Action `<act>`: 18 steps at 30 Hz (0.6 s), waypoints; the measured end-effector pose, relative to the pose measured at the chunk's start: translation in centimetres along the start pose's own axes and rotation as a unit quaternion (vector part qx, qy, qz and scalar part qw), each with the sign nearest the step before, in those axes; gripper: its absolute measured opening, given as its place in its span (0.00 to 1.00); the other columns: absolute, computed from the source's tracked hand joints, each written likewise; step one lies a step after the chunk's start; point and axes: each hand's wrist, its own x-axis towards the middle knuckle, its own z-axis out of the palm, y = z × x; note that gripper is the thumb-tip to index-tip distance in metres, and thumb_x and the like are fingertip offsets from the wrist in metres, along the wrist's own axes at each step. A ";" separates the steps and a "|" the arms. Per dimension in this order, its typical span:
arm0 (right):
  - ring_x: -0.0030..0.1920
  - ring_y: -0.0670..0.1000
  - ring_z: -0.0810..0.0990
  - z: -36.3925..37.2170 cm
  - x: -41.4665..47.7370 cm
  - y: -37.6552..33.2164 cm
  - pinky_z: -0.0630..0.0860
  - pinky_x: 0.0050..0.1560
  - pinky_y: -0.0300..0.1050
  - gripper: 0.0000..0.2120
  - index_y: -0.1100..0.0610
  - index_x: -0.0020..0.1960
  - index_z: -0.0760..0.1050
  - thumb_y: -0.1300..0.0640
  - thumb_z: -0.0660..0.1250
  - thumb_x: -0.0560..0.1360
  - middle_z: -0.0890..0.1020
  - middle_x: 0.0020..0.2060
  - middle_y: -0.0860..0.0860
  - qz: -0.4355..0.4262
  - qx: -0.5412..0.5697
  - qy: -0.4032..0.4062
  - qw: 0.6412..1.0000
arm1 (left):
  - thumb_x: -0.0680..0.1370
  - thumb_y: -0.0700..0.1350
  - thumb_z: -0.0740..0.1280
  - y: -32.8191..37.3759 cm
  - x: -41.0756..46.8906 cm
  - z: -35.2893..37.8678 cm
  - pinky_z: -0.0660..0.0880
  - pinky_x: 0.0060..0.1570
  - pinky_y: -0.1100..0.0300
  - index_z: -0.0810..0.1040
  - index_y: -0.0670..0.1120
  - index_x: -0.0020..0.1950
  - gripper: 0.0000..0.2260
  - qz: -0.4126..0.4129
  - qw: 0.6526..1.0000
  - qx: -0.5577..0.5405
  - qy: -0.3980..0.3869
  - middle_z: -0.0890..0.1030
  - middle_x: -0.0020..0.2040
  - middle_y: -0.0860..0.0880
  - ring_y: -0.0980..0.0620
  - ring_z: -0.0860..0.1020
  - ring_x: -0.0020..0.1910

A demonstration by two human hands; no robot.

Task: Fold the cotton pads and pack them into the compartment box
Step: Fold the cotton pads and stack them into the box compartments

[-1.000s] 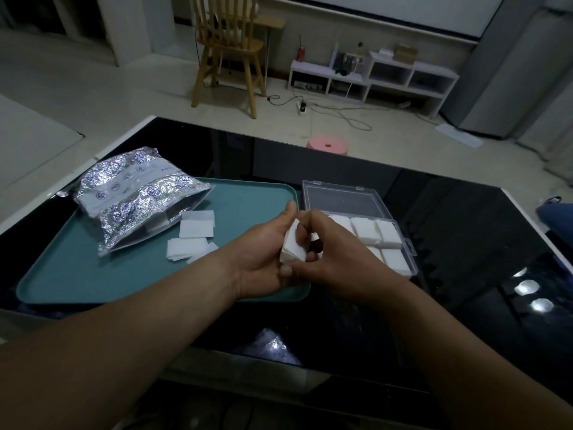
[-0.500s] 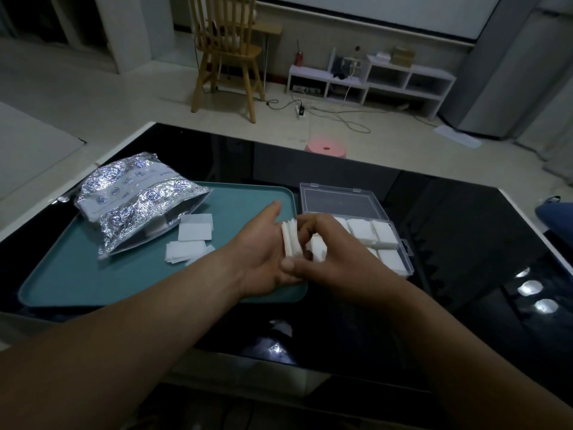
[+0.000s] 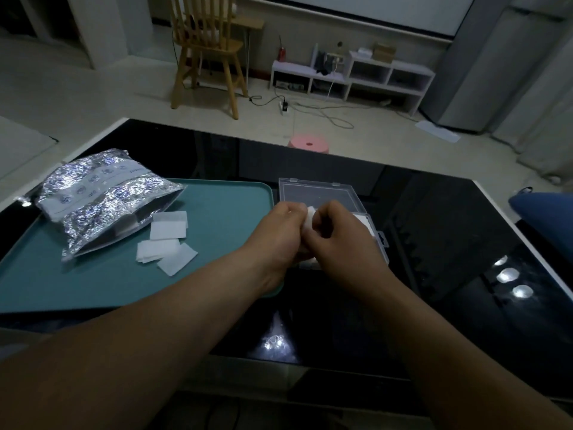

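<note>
Left hand (image 3: 279, 234) and right hand (image 3: 344, 240) touch above the clear compartment box (image 3: 316, 189) — each grip curled, pinching folded cotton pads (image 3: 310, 216) between them

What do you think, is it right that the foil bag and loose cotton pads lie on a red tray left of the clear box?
No. The head view shows the tray is teal, not red. The foil bag and loose cotton pads do lie on it, left of the clear box.
</note>
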 end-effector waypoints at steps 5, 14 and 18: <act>0.45 0.49 0.81 -3.7 2.0 1.5 0.74 0.40 0.43 0.07 0.54 0.52 0.74 0.55 0.71 0.79 0.81 0.45 0.50 0.077 0.056 0.093 0.991 | 0.85 0.53 0.60 -0.1 1.7 0.1 0.77 0.61 0.50 0.76 0.52 0.65 0.11 0.159 0.963 0.214 0.035 0.80 0.60 0.52 0.52 0.79 0.58; 0.42 0.52 0.81 -3.3 2.9 6.2 0.74 0.37 0.46 0.06 0.58 0.47 0.76 0.58 0.73 0.76 0.82 0.42 0.53 0.173 -0.047 -0.002 0.984 | 0.82 0.54 0.60 -3.5 2.4 -0.7 0.69 0.57 0.50 0.77 0.54 0.61 0.11 0.281 0.665 0.688 -0.079 0.79 0.59 0.51 0.45 0.76 0.61; 0.41 0.52 0.81 -3.1 3.1 6.9 0.76 0.37 0.47 0.04 0.57 0.44 0.77 0.60 0.72 0.76 0.82 0.40 0.53 0.184 -0.083 -0.022 0.979 | 0.82 0.53 0.60 -3.7 2.9 -0.8 0.67 0.58 0.49 0.75 0.54 0.62 0.10 0.287 0.667 0.684 -0.066 0.78 0.59 0.51 0.47 0.75 0.60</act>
